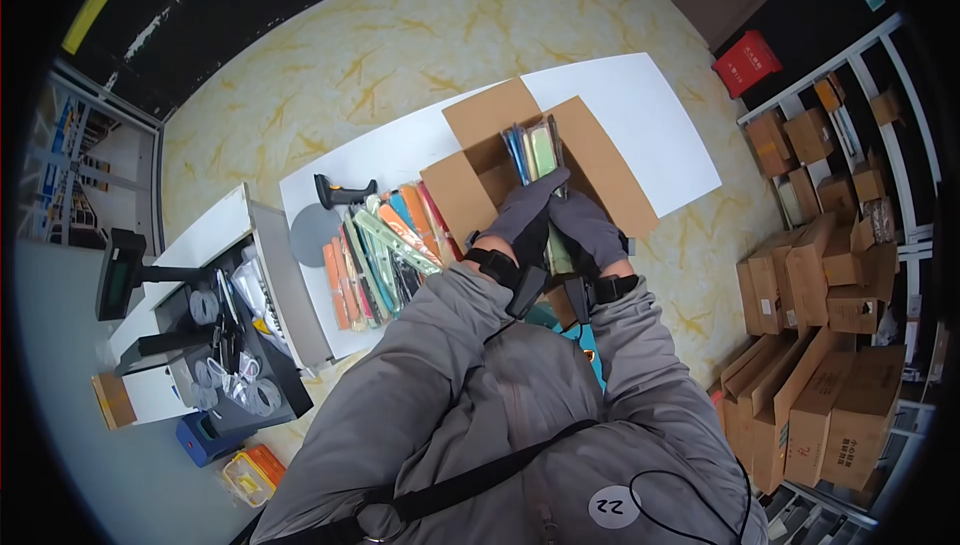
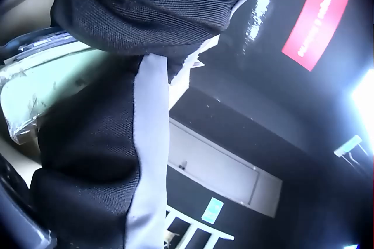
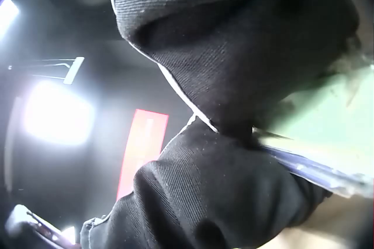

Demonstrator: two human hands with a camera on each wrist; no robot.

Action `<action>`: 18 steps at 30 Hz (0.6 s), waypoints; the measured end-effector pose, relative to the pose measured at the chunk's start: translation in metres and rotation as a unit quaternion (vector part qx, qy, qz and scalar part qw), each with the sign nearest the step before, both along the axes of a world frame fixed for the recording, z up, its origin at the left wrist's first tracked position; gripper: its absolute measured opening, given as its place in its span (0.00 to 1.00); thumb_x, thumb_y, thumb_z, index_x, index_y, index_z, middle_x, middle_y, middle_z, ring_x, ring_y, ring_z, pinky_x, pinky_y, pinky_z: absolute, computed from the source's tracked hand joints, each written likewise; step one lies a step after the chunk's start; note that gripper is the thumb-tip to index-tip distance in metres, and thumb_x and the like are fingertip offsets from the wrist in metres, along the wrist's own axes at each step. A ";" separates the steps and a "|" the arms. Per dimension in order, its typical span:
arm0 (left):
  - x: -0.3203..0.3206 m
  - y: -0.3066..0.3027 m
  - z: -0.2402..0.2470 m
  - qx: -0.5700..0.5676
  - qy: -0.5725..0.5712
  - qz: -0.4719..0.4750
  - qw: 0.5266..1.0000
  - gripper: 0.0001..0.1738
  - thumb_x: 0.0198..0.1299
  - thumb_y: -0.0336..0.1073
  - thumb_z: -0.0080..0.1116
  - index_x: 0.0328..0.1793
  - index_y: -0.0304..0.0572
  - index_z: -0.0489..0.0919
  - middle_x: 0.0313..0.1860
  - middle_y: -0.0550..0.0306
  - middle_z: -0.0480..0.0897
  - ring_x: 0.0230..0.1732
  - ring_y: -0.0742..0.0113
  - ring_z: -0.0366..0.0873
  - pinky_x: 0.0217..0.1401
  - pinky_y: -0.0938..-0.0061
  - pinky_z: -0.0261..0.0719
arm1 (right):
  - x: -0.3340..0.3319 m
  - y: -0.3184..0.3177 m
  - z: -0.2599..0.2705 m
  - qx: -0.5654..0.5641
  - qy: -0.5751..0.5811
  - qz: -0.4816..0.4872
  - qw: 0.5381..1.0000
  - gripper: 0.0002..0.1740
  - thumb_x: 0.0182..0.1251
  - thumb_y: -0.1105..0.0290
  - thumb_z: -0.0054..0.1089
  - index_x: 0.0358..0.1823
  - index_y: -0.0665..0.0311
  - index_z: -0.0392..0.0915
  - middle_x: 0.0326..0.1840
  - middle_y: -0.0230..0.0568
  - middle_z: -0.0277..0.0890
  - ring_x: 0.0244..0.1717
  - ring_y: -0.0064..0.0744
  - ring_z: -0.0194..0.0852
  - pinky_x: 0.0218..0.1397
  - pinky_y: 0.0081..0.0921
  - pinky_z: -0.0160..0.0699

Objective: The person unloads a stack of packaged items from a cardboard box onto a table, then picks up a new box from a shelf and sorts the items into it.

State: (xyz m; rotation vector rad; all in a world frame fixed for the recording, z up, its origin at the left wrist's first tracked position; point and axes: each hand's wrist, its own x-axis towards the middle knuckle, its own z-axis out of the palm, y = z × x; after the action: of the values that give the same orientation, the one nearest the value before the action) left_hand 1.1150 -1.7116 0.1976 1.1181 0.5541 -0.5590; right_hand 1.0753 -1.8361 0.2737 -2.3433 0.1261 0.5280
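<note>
Over the open cardboard box (image 1: 470, 200), both gloved hands hold a bundle of flat plastic-wrapped packets (image 1: 541, 153), pale green with blue ones along the left side. My left hand (image 1: 522, 213) grips the bundle from the left, its fingers reaching over the front of it. On the other side my right hand (image 1: 588, 230) holds it, close against the left hand. The green packet (image 2: 52, 88) shows beside the dark glove in the left wrist view. In the right wrist view, the glove fabric covers much of the green packet (image 3: 333, 120). Most fingertips are hidden.
Rows of colored wrapped packets (image 1: 385, 255) lie on the white table (image 1: 650, 135), left of the box. A barcode scanner (image 1: 345, 190) and a grey disc (image 1: 317, 235) are behind them. Shelves with cartons (image 1: 810, 265) stand at the right, a cluttered desk (image 1: 215, 335) at the left.
</note>
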 end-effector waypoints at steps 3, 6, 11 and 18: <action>-0.027 0.018 0.059 -0.056 -0.100 0.041 0.993 0.31 0.70 0.49 0.77 0.70 0.37 0.84 0.52 0.55 0.90 0.48 0.65 0.87 0.55 0.68 0.84 | -0.012 0.018 0.025 0.062 -0.055 -0.025 0.996 0.30 0.82 0.47 0.51 0.61 0.70 0.82 0.57 0.71 0.85 0.59 0.72 0.85 0.61 0.54 0.81; -0.052 0.037 0.105 -0.080 -0.171 0.081 0.979 0.29 0.72 0.46 0.76 0.71 0.38 0.82 0.53 0.56 0.89 0.48 0.67 0.86 0.55 0.71 0.84 | -0.030 0.038 0.064 0.079 -0.121 -0.037 0.989 0.29 0.81 0.50 0.53 0.60 0.72 0.82 0.56 0.69 0.86 0.59 0.70 0.85 0.61 0.53 0.82; -0.104 0.113 0.151 -0.035 -0.236 0.097 0.966 0.23 0.77 0.45 0.70 0.68 0.37 0.83 0.53 0.56 0.88 0.51 0.67 0.87 0.55 0.71 0.86 | -0.064 0.108 0.101 0.144 -0.146 -0.018 0.979 0.25 0.77 0.53 0.57 0.54 0.73 0.81 0.48 0.68 0.86 0.52 0.70 0.87 0.57 0.55 0.82; -0.138 0.214 0.087 0.094 -0.225 0.036 0.969 0.27 0.83 0.50 0.60 0.71 0.32 0.81 0.62 0.50 0.87 0.59 0.63 0.86 0.63 0.70 0.85 | -0.075 0.205 -0.014 0.074 -0.279 0.189 0.939 0.21 0.70 0.59 0.61 0.42 0.77 0.83 0.38 0.67 0.86 0.39 0.65 0.88 0.42 0.55 0.83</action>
State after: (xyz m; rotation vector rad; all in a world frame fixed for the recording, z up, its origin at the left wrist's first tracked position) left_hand 0.9770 -1.4978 0.2842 1.3498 0.2513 -0.1784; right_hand 1.0001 -1.6310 0.2601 -2.2808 -0.6153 0.0272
